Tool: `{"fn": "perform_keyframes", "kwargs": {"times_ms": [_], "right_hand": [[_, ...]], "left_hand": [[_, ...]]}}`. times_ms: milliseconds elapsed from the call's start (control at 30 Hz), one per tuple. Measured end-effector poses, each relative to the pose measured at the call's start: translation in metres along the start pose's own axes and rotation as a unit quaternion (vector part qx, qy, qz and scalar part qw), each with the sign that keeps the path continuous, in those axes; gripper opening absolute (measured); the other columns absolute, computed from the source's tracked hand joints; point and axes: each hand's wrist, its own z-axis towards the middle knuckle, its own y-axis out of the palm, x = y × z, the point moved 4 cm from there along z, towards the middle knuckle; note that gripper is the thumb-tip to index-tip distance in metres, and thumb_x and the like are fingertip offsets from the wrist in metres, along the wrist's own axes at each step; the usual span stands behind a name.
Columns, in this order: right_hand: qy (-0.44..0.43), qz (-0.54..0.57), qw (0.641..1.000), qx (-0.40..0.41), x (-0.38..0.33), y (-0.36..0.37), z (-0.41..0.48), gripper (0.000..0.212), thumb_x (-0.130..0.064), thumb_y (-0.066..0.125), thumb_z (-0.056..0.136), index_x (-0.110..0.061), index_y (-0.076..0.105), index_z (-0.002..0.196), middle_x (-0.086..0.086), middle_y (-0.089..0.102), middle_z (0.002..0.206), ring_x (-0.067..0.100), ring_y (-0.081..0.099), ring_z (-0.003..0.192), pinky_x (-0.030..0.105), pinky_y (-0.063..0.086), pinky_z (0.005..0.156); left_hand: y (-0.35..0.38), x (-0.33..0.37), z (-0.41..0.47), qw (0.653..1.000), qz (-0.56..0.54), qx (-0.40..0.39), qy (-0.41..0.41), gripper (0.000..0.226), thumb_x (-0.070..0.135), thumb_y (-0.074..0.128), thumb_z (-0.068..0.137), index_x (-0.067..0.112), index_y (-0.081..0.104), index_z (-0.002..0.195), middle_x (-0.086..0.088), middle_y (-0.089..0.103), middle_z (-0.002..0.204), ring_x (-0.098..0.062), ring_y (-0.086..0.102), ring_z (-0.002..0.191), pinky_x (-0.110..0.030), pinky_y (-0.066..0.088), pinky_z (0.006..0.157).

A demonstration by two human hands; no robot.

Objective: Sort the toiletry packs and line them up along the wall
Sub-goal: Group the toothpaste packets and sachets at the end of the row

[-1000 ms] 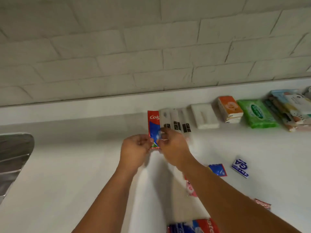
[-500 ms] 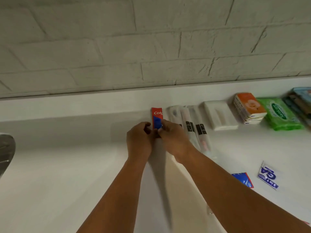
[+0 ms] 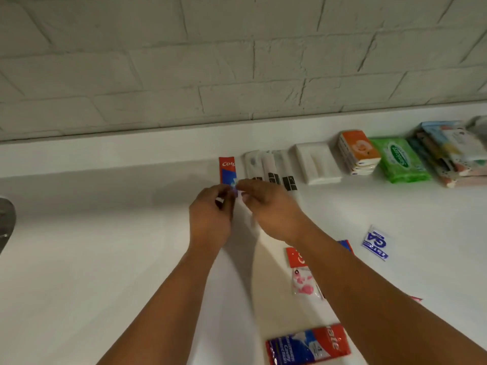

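The toothpaste sachet (image 3: 227, 171), red at the top and blue below, lies flat on the white table (image 3: 105, 259). Its top end touches the ledge at the foot of the brick wall (image 3: 237, 61), at 12 o'clock from the hands. The left hand (image 3: 210, 219) has its fingers curled close together and pinches the sachet's lower end. The right hand (image 3: 271, 209) reaches the same end with bent fingers. Motion blur hides whether they grip it or only touch it.

The row along the wall runs from the sachet toward 3 o'clock. Just beside it lie the white toothbrush packs (image 3: 274, 175) with black labels, then a plain white pack (image 3: 316, 163). Next come the stacked orange tissue packs (image 3: 358, 151), a green wipes pack (image 3: 400, 159) and a pile of pastel packs (image 3: 448, 154) at the frame's edge.

Loose items lie apart from the row, at 4 to 5 o'clock from the hands. A blue-and-white sachet (image 3: 375, 243) lies alone. A red sachet (image 3: 293, 256) and a pink-printed clear packet (image 3: 305, 284) sit touching, partly under the right forearm. A blue sachet (image 3: 346, 245) shows only a corner behind that forearm. At 6 o'clock, by the lower edge, lies a larger red-and-blue toothpaste pack (image 3: 308, 343). A grey metallic object (image 3: 6, 219) is cut off at 9 o'clock.
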Motion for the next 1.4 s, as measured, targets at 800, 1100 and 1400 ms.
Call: {"fn": "perform_keyframes", "kwargs": {"times_ms": [800, 1100, 1400], "right_hand": [[0.023, -0.322, 0.946, -0.035, 0.106, -0.063, -0.141, 0.043, -0.021, 0.068, 0.087, -0.022, 0.059, 0.128, 0.004, 0.057, 0.121, 0.022, 0.048, 0.112, 0.034, 0.047, 0.093], [0.042, -0.189, 0.981, 0.002, 0.09, -0.071, -0.137, 0.023, -0.02, 0.061, 0.093, -0.017, 0.07, 0.114, 0.005, 0.066, 0.107, 0.017, 0.058, 0.092, 0.026, 0.046, 0.075], [0.072, 0.1, 0.991, 0.046, 0.05, -0.043, -0.102, 0.008, -0.017, 0.07, 0.089, -0.011, 0.074, 0.086, 0.007, 0.071, 0.081, 0.007, 0.061, 0.063, 0.024, 0.051, 0.058]], "left_hand": [[0.071, 0.07, -0.141, 0.956, 0.202, -0.211, 0.024, 0.042, 0.032, 0.072, 0.089, 0.023, 0.06, 0.128, -0.002, 0.057, 0.122, -0.015, 0.059, 0.105, -0.02, 0.046, 0.089], [0.037, 0.084, -0.12, 0.981, 0.087, -0.175, 0.022, 0.013, 0.026, 0.067, 0.094, 0.019, 0.07, 0.105, 0.005, 0.067, 0.093, -0.009, 0.06, 0.082, -0.015, 0.049, 0.074], [-0.011, 0.076, -0.091, 0.977, -0.188, -0.091, -0.051, 0.008, 0.017, 0.071, 0.091, 0.017, 0.073, 0.099, -0.005, 0.072, 0.081, -0.009, 0.061, 0.07, -0.024, 0.055, 0.068]]}}
